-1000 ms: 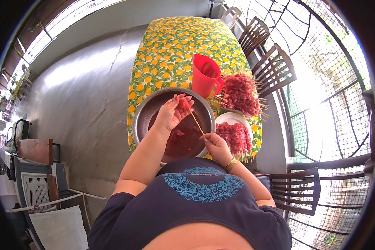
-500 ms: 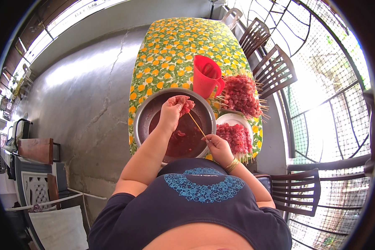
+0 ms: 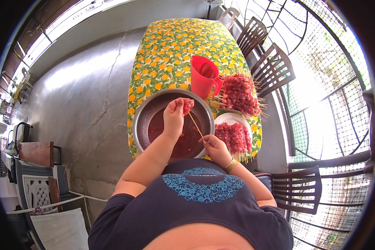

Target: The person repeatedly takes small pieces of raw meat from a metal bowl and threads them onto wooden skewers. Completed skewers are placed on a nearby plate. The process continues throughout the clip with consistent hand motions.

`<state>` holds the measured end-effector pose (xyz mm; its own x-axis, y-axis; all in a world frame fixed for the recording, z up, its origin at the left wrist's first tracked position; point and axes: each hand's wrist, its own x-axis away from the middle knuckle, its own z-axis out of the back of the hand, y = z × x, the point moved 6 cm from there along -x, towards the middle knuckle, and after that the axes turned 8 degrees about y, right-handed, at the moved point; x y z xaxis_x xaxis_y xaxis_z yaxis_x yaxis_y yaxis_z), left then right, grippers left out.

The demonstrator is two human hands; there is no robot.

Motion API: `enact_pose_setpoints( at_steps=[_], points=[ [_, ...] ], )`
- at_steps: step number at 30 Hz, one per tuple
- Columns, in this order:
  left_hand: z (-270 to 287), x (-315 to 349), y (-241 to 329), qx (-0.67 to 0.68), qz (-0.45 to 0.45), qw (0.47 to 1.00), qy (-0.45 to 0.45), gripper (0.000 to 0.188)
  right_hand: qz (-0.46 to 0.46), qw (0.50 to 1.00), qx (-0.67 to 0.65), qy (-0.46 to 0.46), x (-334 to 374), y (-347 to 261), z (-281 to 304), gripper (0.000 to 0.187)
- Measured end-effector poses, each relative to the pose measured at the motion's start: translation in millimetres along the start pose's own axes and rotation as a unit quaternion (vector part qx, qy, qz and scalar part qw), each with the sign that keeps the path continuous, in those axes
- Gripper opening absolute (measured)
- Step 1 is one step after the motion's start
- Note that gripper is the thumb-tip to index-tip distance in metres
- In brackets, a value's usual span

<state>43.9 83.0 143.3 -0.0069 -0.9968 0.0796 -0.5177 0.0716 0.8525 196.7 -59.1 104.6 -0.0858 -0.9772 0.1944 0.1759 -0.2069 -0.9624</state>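
Fingers of the left hand (image 3: 173, 117), spread under the meat (image 3: 188, 105) a second ago, have since curled over and drawn together on it; the right hand (image 3: 216, 149) has hardly shifted. The meat is above the far right part of the bowl (image 3: 147, 111), held in a nearly closed grip, with a lump showing past the fingers. From that lump the stick (image 3: 195, 124) slants toward the bowl's near right rim, where the right thumb and forefinger pinch its lower end with little gap; whether the other right fingers touch it I cannot tell. How deep the stick sits in the meat is hidden too.

To thread it well, I would hold the stick firm and straight, push evenly, and go through the thick middle so the piece does not tear. The left palm should keep out of line with the point. Working above the bowl seems wise, since drips would land inside. Skewers (image 3: 234, 136) lie on a plate (image 3: 232, 118) just right of the bowl, a pile (image 3: 239, 96) of more to its far right, and a jug (image 3: 204, 81) stands behind it.
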Motion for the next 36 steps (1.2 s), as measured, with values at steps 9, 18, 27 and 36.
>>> enact_pose_setpoints(
  at_steps=[9, 18, 27, 36],
  points=[
    [6, -5, 6, 0.049, 0.053, 0.997, 0.037, 0.030, -0.037, 0.999, -0.035, -0.007, 3, -1, 2, 0.014],
    [1, -3, 4, 0.000, 0.093, 0.995, 0.027, 0.022, 0.048, 0.999, -0.015, 0.002, 2, -4, 2, 0.015],
    [-6, 0, 1, -0.043, 0.121, 0.992, 0.019, 0.026, 0.055, 0.998, -0.035, 0.011, 5, -1, 5, 0.015],
    [-12, -3, 3, -0.025, 0.216, 0.976, -0.028, 0.034, 0.002, 0.998, -0.057, -0.007, 10, -7, 9, 0.014]
  ],
)
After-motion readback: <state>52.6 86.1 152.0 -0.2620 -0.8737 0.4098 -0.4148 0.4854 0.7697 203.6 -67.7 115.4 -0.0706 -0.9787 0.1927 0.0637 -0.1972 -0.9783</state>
